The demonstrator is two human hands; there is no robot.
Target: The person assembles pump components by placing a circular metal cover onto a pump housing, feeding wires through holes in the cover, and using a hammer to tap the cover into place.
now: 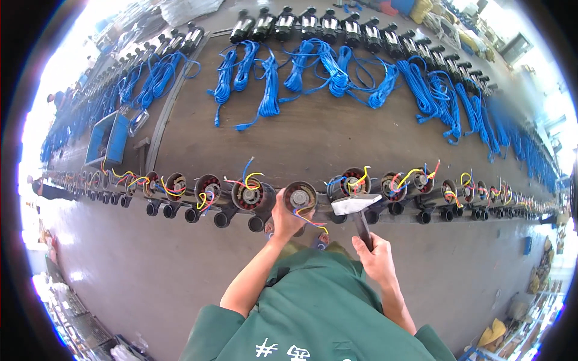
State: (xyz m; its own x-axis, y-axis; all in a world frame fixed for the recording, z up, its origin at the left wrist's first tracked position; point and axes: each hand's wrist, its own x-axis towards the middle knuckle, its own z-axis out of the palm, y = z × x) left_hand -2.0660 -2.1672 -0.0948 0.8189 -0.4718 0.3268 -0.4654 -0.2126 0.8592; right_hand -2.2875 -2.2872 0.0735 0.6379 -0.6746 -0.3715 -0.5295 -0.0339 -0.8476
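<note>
My left hand (284,219) is wrapped round the side of a dark cylindrical motor housing (300,196) at the near table edge. Its round open end faces up, and red, yellow and blue wires hang from its near side. In my right hand (377,259) is a hammer (357,206), gripped by its dark handle. The pale metal head is raised just right of the housing, apart from it, and partly covers the neighbouring housings. To the left stands another motor housing (248,195) with wires sticking up.
Similar wired housings with side pipes (221,219) line the table edge both ways. Farther back on the brown table (241,144) lie blue cable bundles (269,90) joined to black cylindrical units (309,23). A blue crate (108,138) and another hammer (142,150) sit at left.
</note>
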